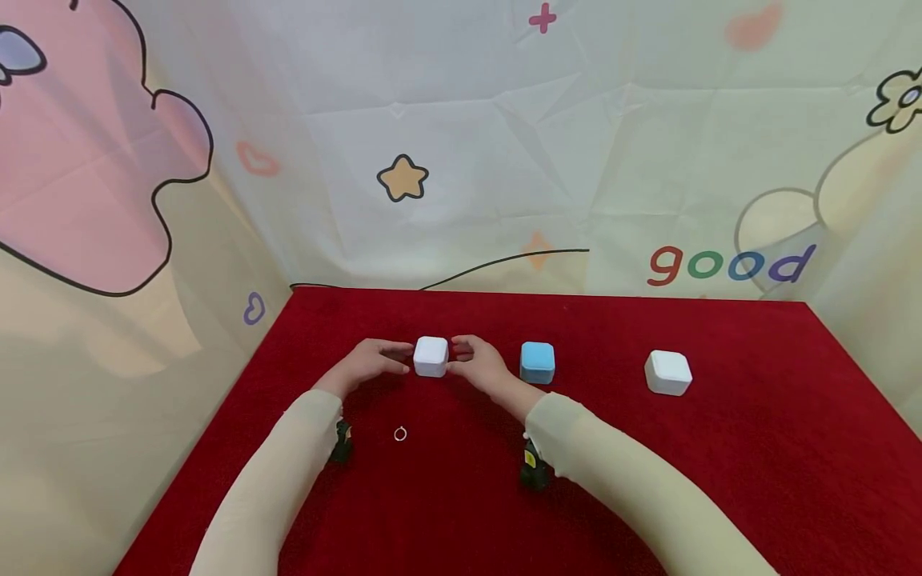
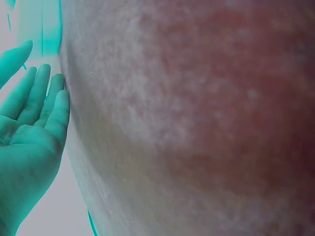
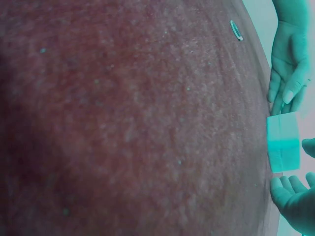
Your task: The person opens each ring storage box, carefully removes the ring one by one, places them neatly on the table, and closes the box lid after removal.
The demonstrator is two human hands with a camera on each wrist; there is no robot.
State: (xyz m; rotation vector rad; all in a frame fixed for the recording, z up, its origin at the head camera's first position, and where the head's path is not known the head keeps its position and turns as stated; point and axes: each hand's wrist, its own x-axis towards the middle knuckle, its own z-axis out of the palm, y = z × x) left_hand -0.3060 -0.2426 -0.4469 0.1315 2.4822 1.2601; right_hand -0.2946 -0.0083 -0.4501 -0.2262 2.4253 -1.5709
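Note:
A small white box (image 1: 430, 357) with rounded edges sits on the red cloth between the two hands; in the right wrist view a seam runs round its middle. My left hand (image 1: 370, 360) lies at its left side, fingers extended toward it. On the other side is my right hand (image 1: 481, 366), fingers and thumb slightly bent, fingertips right by the box. The left wrist view shows the left palm (image 2: 29, 147) with fingers straight and nothing in them. Nearer to me, a thin silvery ring (image 1: 400, 434) lies on the cloth.
A light blue box (image 1: 537, 363) stands just right of my right hand. Farther right is a second white box (image 1: 667, 373). The red cloth (image 1: 432, 496) covers the table, and a printed curtain (image 1: 468, 200) hangs behind and at both sides.

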